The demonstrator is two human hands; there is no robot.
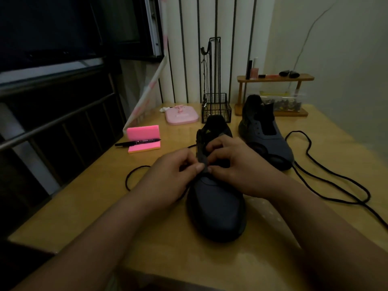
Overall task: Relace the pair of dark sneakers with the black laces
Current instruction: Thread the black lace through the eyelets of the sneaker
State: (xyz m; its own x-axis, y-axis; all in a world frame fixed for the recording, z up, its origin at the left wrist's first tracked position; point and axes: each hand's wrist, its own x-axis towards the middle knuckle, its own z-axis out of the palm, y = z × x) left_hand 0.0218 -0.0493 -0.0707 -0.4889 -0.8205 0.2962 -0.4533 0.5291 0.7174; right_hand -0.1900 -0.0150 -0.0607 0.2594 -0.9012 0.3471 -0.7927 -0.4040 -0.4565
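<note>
— Can you read the eyelets on the near sneaker (pixel 216 206)?
— No. The left hand (pixel 174 173) and right hand (pixel 233 164) cover them, and whatever the right fingertips pinch is hidden.
— The lace (pixel 336 179) on the right?
— It runs off the right edge.
— The far shelf (pixel 275 77)?
— Its small items are too dim and blurred to name.

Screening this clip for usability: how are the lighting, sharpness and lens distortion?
Head view: dim, yellowish light; the near dark sneaker is almost black, so detail between the left hand and right hand is lost. Head view: wide-angle bending at the edges, soft focus overall, faint sheen on the glossy wooden table.
</note>
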